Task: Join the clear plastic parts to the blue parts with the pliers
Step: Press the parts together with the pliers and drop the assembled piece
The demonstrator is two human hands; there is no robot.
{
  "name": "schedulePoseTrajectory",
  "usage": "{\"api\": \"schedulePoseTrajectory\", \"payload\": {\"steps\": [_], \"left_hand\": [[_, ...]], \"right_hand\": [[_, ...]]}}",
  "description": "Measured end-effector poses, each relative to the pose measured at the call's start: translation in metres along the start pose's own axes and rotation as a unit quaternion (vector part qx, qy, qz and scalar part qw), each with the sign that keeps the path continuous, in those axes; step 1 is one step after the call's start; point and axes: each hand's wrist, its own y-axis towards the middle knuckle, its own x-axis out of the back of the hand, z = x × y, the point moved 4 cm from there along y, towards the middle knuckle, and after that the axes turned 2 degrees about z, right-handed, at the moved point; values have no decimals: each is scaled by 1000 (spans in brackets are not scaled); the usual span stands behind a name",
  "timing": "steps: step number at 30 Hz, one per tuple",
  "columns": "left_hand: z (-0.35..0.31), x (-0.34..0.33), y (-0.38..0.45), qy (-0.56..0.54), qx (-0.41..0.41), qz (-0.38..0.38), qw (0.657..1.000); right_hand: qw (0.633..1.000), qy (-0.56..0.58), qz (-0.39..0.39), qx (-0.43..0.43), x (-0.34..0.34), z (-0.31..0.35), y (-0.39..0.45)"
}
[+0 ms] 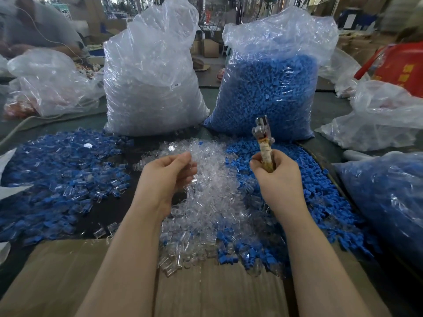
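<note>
A heap of clear plastic parts (212,197) lies in the middle of the table, with a heap of loose blue parts (320,202) to its right. My left hand (167,177) hovers over the clear heap with fingers curled, and a clear part (194,179) shows at its fingertips. My right hand (278,177) grips the taped handles of the pliers (263,136), whose metal jaws point up and away. A pile of joined blue-and-clear pieces (61,177) spreads at the left.
Two tall plastic bags stand behind the heaps: one of clear parts (151,88), one of blue parts (270,88). Another bag of blue parts (386,200) lies at the right. Flat cardboard (68,271) covers the near table edge. Other bags and a person sit farther back.
</note>
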Motion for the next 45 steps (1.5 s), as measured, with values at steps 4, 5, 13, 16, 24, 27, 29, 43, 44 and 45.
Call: {"api": "schedulePoseTrajectory", "payload": {"steps": [4, 5, 13, 16, 24, 27, 29, 43, 44, 45], "left_hand": [[3, -11, -3, -119, 39, 4, 992], [4, -14, -4, -146, 50, -1, 988], [11, -33, -11, -209, 69, -12, 975], [10, -37, -12, -214, 67, 15, 974], [4, -44, -18, -123, 11, 16, 992], [4, -48, -21, -77, -21, -4, 997], [3, -51, -23, -64, -39, -7, 997], [-8, -62, -37, 6, -142, -3, 990], [-8, -63, -37, 19, -155, -3, 988], [-8, -63, -38, 30, -167, -3, 985]], "right_hand": [[998, 50, 27, 20, -7, 8, -4], [998, 60, 27, 25, -8, 10, -4], [995, 73, 34, 59, -17, 19, -10], [995, 68, 32, 68, -18, 20, -10], [992, 89, 28, 80, -18, 23, -12], [991, 91, 28, 91, -19, 26, -14], [991, 84, 28, 101, -20, 29, -16], [991, 37, -51, 120, -19, 32, -22], [991, 35, -53, 118, -20, 31, -22], [991, 35, -54, 115, -20, 31, -22]]}}
